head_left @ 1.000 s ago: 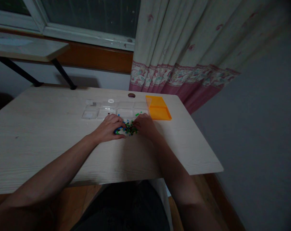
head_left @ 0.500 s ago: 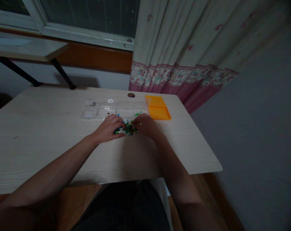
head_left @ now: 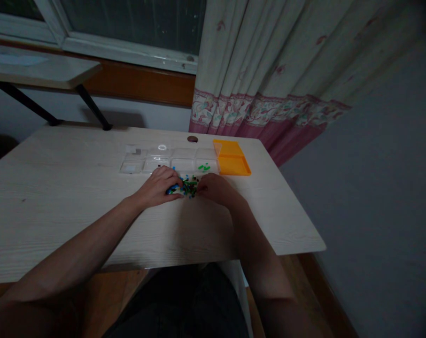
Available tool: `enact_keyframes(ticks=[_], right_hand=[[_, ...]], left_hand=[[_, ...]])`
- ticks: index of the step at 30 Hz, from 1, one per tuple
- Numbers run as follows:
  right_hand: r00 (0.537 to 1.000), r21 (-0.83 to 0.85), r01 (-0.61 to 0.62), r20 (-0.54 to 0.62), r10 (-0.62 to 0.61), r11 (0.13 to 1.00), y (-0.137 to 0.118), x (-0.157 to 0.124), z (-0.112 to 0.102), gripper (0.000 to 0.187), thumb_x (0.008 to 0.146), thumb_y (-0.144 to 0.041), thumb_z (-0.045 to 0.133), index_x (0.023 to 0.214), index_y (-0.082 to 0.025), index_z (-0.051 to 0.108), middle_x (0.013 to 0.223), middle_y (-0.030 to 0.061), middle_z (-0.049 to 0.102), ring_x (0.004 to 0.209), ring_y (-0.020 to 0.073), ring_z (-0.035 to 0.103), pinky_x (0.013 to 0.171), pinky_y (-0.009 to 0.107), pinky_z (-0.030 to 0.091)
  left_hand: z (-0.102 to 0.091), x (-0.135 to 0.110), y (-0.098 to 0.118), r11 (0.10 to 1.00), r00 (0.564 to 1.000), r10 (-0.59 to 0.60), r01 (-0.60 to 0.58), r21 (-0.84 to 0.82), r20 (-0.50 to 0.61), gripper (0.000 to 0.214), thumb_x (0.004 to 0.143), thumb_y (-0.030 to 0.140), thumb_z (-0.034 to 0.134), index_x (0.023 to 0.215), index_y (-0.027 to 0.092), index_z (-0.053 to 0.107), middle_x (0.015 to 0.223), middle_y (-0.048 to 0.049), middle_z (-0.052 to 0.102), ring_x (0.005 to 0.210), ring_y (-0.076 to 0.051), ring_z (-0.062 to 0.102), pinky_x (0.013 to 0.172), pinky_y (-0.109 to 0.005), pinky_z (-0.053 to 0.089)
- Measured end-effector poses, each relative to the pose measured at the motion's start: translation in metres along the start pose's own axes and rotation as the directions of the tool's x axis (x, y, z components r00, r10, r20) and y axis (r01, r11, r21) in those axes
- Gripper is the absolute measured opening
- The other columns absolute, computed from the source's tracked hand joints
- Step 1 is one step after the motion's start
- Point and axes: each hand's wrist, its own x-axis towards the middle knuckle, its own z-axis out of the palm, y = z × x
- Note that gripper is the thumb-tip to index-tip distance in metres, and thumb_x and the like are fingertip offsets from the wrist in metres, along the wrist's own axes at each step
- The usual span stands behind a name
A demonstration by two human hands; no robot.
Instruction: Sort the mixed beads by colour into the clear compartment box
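A small heap of green, blue and dark bits [head_left: 188, 186] lies on the pale wooden table [head_left: 75, 202]. My left hand [head_left: 159, 186] rests at the heap's left side, fingers curled down onto the pieces. On the heap's right side my right hand [head_left: 214, 188] has its fingers bent and fingertips together at the pieces; what they pinch is too small to make out. Just behind the heap stands a clear compartment box [head_left: 170, 159]; its near right cell holds a few green bits [head_left: 204, 167].
An orange lid [head_left: 231, 158] is attached at the clear box's right end. A round cable hole [head_left: 192, 139] sits at the table's back edge. A curtain [head_left: 269, 70] hangs behind on the right, a second table [head_left: 36, 70] at the back left.
My right hand has drawn back a little toward me, uncovering the green bits in the box's near right cell. The left hand has stayed in place.
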Motion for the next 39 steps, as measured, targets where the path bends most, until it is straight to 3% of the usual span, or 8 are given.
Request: enact_keyframes(ticks=[5,9,12,15,23,29,36,39], right_hand=[[0.961,0.144,-0.063,-0.259,0.099,0.988,0.019,0.000,-0.006,0.010,0.087,-0.019,0.070,0.087,-0.021,0.080,0.088,0.0047,0.076,0.087,0.0182,0.065,0.083,0.029,0.045],[0.755,0.169,-0.311,-0.555,0.351,0.935,0.044,-0.003,-0.006,0.017,0.092,-0.027,0.064,0.087,-0.022,0.080,0.096,0.0083,0.076,0.097,0.0236,0.061,0.092,0.037,0.042],[0.590,0.213,-0.512,-0.616,0.521,0.832,0.061,-0.007,-0.003,0.024,0.094,-0.031,0.058,0.091,-0.021,0.080,0.100,0.0104,0.075,0.102,0.0278,0.056,0.092,0.042,0.039],[0.513,0.239,-0.607,-0.611,0.603,0.758,0.072,-0.007,0.002,0.025,0.092,-0.032,0.058,0.090,-0.021,0.080,0.102,0.0118,0.075,0.103,0.0292,0.053,0.090,0.044,0.038],[0.565,0.177,-0.666,-0.514,0.645,0.725,0.079,-0.002,0.012,0.025,0.092,-0.030,0.058,0.095,-0.020,0.082,0.108,0.0151,0.071,0.108,0.0309,0.051,0.089,0.044,0.040],[0.547,0.204,-0.659,-0.531,0.647,0.724,0.074,-0.002,0.007,0.030,0.096,-0.032,0.054,0.101,-0.020,0.080,0.109,0.0142,0.071,0.109,0.0302,0.052,0.092,0.045,0.038],[0.590,0.182,-0.551,-0.606,0.534,0.815,0.060,-0.002,0.001,0.033,0.100,-0.032,0.048,0.105,-0.020,0.078,0.110,0.0121,0.073,0.107,0.0286,0.053,0.091,0.041,0.037],[0.606,0.181,-0.486,-0.635,0.479,0.855,0.052,-0.001,0.001,0.031,0.099,-0.031,0.049,0.103,-0.021,0.078,0.107,0.0109,0.074,0.106,0.0278,0.054,0.092,0.040,0.037]], left_hand=[[-0.002,0.000,-0.001,0.999,0.999,-0.037,0.036,0.016,0.019,0.043,0.089,0.062,0.067,0.108,0.023,0.068,0.111,-0.0083,0.065,0.109,-0.029,0.054,0.097,-0.044,0.039],[-0.002,0.000,-0.001,0.997,0.997,-0.074,0.074,0.006,0.013,0.039,0.089,0.057,0.068,0.109,0.023,0.068,0.111,-0.0092,0.065,0.109,-0.029,0.054,0.097,-0.044,0.040],[0.000,0.000,-0.001,0.995,0.995,-0.101,0.101,0.004,-0.014,0.035,0.091,0.052,0.067,0.108,0.022,0.068,0.110,-0.0098,0.065,0.108,-0.029,0.054,0.096,-0.044,0.041],[0.001,0.000,-0.001,0.993,0.992,-0.117,0.117,-0.011,-0.042,0.032,0.092,0.050,0.066,0.108,0.022,0.068,0.110,-0.0102,0.065,0.108,-0.030,0.054,0.096,-0.045,0.041],[-0.002,0.000,0.000,0.977,0.966,-0.207,0.212,0.014,-0.152,0.028,0.098,0.040,0.054,0.110,0.020,0.069,0.104,-0.0107,0.064,0.105,-0.029,0.053,0.096,-0.046,0.042],[-0.004,0.000,0.001,0.973,0.955,-0.215,0.228,0.040,-0.202,0.030,0.102,0.036,0.049,0.109,0.018,0.072,0.100,-0.0107,0.066,0.102,-0.028,0.054,0.095,-0.045,0.043],[-0.014,0.001,-0.003,0.960,0.963,-0.225,0.245,0.134,-0.148,0.033,0.101,0.039,0.052,0.094,0.019,0.077,0.086,-0.0089,0.068,0.088,-0.026,0.055,0.083,-0.041,0.043],[-0.025,0.001,-0.002,0.972,0.984,-0.169,0.177,0.156,-0.063,0.029,0.099,0.041,0.056,0.089,0.021,0.075,0.085,-0.0072,0.068,0.087,-0.024,0.056,0.083,-0.039,0.043]])
